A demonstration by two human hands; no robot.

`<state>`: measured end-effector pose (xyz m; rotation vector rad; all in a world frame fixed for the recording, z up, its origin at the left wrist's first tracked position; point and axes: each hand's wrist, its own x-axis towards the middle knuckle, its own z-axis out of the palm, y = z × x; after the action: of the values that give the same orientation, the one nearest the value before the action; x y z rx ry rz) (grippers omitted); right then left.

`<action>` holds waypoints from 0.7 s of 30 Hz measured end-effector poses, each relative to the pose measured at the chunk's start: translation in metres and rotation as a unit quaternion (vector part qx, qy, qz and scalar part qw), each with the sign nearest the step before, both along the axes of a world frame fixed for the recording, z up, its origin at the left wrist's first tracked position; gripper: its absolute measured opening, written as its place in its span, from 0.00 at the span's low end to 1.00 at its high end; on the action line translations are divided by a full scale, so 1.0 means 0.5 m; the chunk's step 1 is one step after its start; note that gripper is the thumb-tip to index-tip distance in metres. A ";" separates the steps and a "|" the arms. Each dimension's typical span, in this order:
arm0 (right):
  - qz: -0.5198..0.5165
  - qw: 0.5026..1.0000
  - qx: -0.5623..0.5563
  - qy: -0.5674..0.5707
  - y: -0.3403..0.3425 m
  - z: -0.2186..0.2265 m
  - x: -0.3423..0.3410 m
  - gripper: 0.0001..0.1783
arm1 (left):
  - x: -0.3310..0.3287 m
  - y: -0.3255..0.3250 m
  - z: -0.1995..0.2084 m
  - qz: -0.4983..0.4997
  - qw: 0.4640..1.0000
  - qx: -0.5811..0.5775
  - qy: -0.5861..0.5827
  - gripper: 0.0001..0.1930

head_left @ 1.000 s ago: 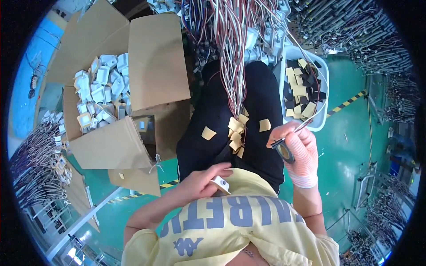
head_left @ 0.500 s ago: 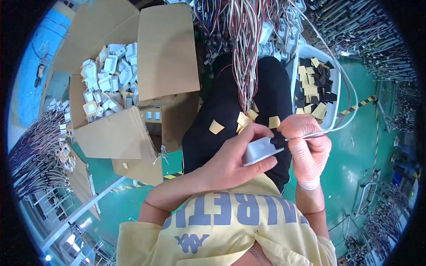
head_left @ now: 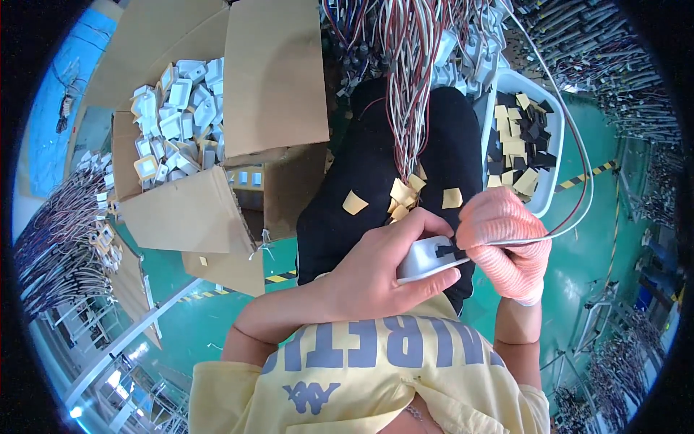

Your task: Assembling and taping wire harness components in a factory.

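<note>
Over my lap, my bare left hand (head_left: 361, 269) grips a white plastic housing (head_left: 421, 262) between thumb and fingers. A small black piece (head_left: 444, 251) sits at the housing's right end; whether it is attached to the wire I cannot tell. My right hand (head_left: 504, 246), in a ribbed orange-pink glove, is closed close beside that end. From its fingers a thin white and reddish cable (head_left: 587, 189) loops out to the right and up; the fingers hide the cable's tip. Several pale yellow paper-like squares (head_left: 354, 202) lie on my dark trousers just beyond my hands.
On the left stands an open cardboard box (head_left: 278, 83) heaped with white housings (head_left: 181, 119). A white bin (head_left: 561, 126) at the right holds yellow and black pieces. A wire bundle (head_left: 408, 94) hangs onto my lap. More cable bundles (head_left: 593, 50) lie along the far right.
The housing has tilted, showing more of its end with the black piece. My right hand has moved slightly right and turned, staying close to the housing. The cable loop has shifted right.
</note>
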<state>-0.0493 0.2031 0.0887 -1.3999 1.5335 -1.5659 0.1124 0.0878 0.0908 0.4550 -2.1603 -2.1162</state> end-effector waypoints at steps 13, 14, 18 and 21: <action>-0.052 0.992 0.009 0.114 -0.002 0.024 0.014 0.06 | 0.000 0.000 -0.013 0.090 0.944 -0.300 0.103 0.23; -0.062 0.992 0.011 0.106 -0.004 0.026 0.019 0.06 | 0.001 -0.001 -0.014 0.090 0.932 -0.334 0.109 0.23; -0.069 0.996 0.032 0.045 -0.001 0.022 0.028 0.06 | 0.001 -0.004 -0.009 0.098 0.909 -0.387 0.114 0.23; 0.016 0.998 0.046 -0.047 0.005 0.021 0.016 0.06 | 0.002 -0.003 -0.007 0.099 0.914 -0.376 0.114 0.23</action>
<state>-0.0413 0.2054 0.0993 -1.2749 1.5007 -1.5005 0.1134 0.0862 0.0875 0.3055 -2.4203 -1.0362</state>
